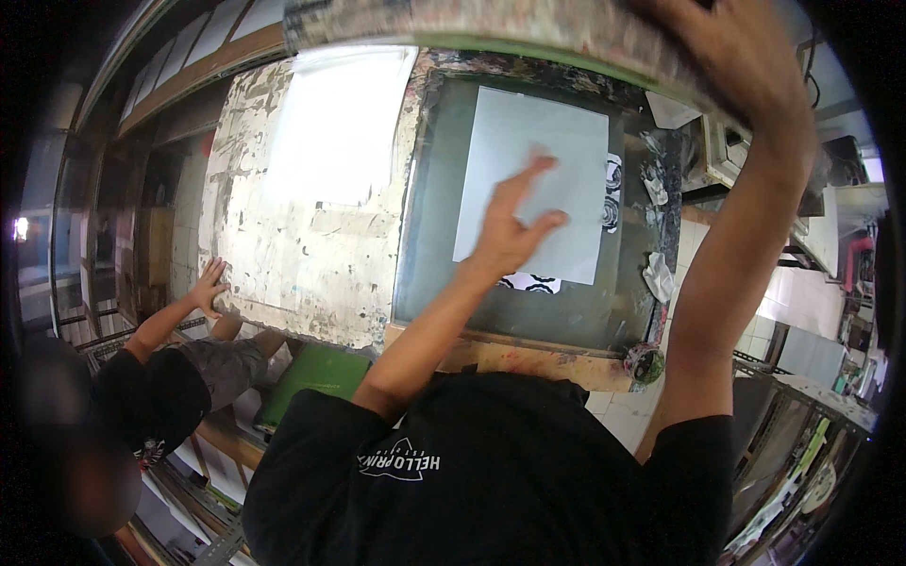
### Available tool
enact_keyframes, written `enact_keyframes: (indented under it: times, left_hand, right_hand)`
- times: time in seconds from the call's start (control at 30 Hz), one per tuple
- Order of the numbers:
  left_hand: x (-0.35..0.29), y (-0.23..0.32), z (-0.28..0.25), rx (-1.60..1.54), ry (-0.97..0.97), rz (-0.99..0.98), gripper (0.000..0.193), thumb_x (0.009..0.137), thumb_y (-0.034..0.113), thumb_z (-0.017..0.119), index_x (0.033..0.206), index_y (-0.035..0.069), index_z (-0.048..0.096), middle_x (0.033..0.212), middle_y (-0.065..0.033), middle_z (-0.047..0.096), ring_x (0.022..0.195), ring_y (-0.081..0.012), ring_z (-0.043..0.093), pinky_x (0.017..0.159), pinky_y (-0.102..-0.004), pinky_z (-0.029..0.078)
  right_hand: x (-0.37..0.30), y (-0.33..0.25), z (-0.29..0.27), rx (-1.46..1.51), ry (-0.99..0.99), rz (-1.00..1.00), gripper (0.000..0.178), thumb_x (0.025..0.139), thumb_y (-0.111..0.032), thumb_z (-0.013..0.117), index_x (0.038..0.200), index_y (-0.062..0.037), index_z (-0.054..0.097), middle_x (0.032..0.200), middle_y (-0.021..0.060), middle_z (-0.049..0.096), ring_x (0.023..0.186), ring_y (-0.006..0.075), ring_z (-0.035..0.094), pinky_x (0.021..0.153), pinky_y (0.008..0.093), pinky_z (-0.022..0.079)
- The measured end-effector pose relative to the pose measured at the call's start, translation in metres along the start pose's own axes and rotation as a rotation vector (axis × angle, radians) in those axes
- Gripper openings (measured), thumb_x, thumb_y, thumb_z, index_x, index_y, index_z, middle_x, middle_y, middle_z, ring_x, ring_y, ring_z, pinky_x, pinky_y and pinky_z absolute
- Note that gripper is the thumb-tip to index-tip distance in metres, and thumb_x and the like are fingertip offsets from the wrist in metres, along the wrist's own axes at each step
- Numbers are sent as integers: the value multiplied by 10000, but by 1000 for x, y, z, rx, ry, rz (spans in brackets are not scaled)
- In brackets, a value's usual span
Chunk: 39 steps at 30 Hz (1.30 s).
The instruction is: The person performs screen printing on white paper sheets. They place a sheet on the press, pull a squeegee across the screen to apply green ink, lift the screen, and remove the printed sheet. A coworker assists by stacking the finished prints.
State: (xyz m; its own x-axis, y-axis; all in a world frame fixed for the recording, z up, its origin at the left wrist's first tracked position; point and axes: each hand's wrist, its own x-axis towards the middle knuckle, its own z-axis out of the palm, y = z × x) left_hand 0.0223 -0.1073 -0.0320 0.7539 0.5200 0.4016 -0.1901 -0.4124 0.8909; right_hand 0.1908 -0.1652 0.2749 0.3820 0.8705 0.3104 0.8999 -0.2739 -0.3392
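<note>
Left hand (514,226) flat on white sheet (533,179), fingers spread. Sheet light, limp, creasable: lift by edge. Right hand (746,57) grips raised frame (472,24); stiff, heavy.

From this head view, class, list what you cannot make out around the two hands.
- Printed black pattern: mostly covered by the white sheet under the left hand.
- Raised frame: cut off by the top edge.
- Right hand: fingertips run off the top edge, so its grip is unclear.
- Co-worker's face: blurred.
</note>
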Motion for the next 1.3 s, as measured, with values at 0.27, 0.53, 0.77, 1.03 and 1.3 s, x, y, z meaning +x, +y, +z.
enact_keyframes:
  times: [0.27,0.53,0.77,1.03,1.3]
  left_hand:
    - [-74,38,-119,-458,525,-290,1106,589,204,998,1469,-116,409,1289,-160,631,1144,-217,631,970,-350,523]
    - [-196,-52,-115,299,289,-259,973,526,296,976,1353,-51,599,1356,-167,612,1244,-322,560,1076,-431,417]
    - [-198,-56,-115,641,217,-260,805,549,294,924,1236,-44,675,1436,-221,530,1272,-394,480,1062,-487,340]
    - [-203,-54,-118,623,176,-317,821,574,314,914,1286,-10,663,1468,-255,485,1303,-417,451,1073,-505,340]
    - [-212,-60,-120,600,164,-341,876,589,382,913,1346,32,644,1488,-235,470,1316,-419,445,1084,-508,376]
  right_hand:
    - [-133,-19,105,79,90,-123,503,722,-53,802,1217,-126,752,867,136,704,755,259,681,701,367,539]
    - [-208,12,249,302,-319,151,582,756,-162,795,1326,-207,682,849,54,621,775,241,612,767,409,496]
    - [-215,40,309,-22,-255,74,834,619,-103,807,1407,-231,568,1074,67,549,1102,257,526,932,523,337]
    - [-81,155,339,-112,-40,5,827,576,-96,818,1373,-183,617,1103,32,600,1102,256,545,963,493,315]
    - [27,227,352,-190,5,12,826,618,-119,820,1410,-221,609,1238,59,629,1187,268,550,1017,495,312]
